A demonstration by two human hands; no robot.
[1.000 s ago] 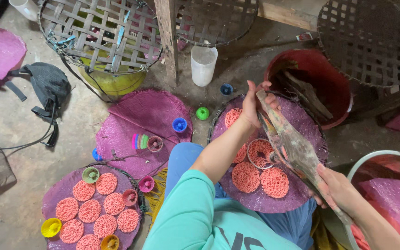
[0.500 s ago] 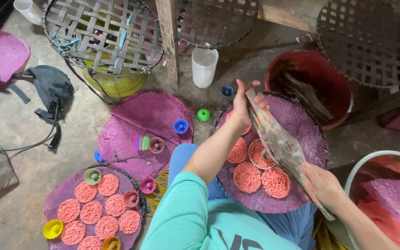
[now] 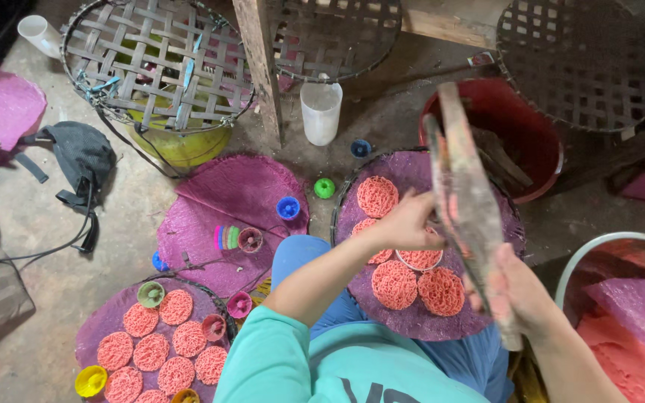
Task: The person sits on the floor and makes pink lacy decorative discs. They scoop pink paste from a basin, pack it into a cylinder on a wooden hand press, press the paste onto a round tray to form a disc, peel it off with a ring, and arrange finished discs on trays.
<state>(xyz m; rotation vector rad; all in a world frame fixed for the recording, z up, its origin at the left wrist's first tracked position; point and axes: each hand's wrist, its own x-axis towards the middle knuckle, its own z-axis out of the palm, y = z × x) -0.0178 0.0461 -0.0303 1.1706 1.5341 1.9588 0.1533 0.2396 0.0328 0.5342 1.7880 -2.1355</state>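
the right hand [image 3: 520, 291] grips the long wooden press [image 3: 464, 201], fingers wrapped round its lower end. the left hand [image 3: 404, 224] reaches under it, fingertips hidden, at the round pink noodle disc [image 3: 420, 257] sitting at 6 o'clock on the purple mat [image 3: 412, 317]. best to keep the press tilted clear while seating the disc flat.

The left arm, in a teal sleeve pushed above the elbow, runs from the near centre up and to the right, bare forearm raised. The left hand [image 3: 410, 221] is bent at the wrist, fingers curled down and pinched together low in front of the body. The right arm enters from the near right corner, bare. The right hand [image 3: 520, 289] is closed in a fist-like grasp, knuckles turned left, thumb side up, held just nearer and right of the left hand.
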